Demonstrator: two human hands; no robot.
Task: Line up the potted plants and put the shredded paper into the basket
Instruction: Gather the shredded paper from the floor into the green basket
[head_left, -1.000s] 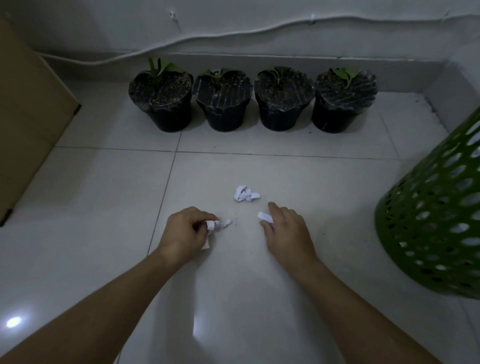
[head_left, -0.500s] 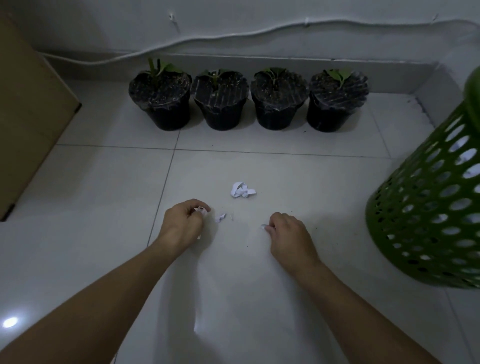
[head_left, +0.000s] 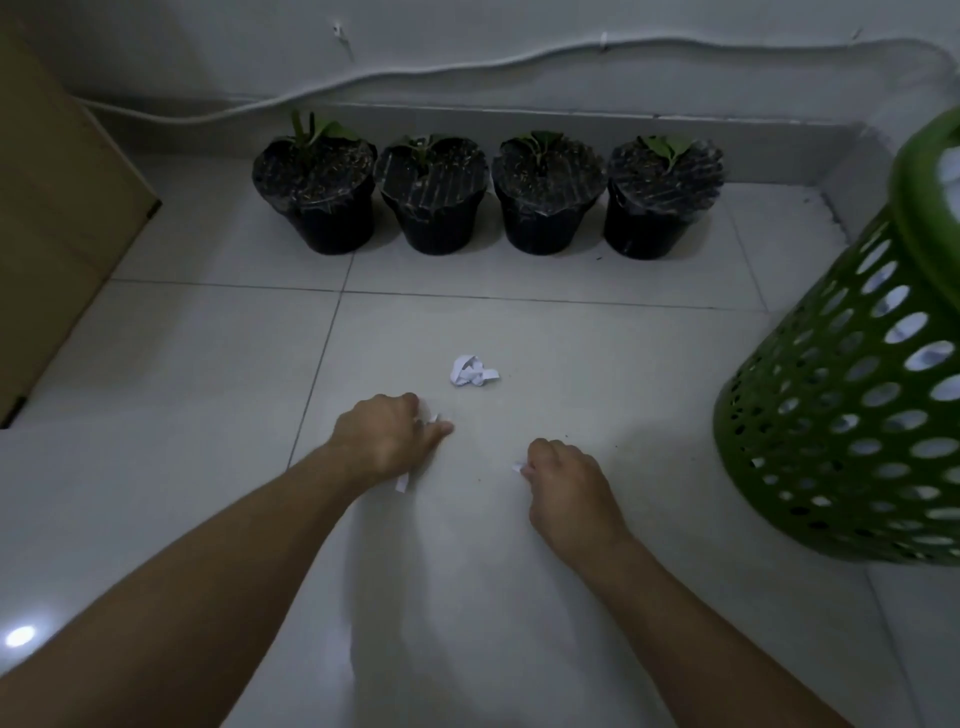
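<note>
Several black potted plants stand side by side in a row along the back wall. A white clump of shredded paper lies on the tiled floor in front of both hands. My left hand rests on the floor, closed on white paper strips that stick out above and below the fingers. My right hand is closed on a small paper scrap showing at its fingertips. The green perforated basket stands at the right, with white paper visible through its holes.
A brown cardboard box sits at the left edge. A low ledge and a white cable run along the back wall. The floor is white tile with dark grout lines.
My left hand has closed over the small strip that lay beside it. My right hand has drawn back slightly with its scrap. More of the basket shows at the right as the view shifted.
</note>
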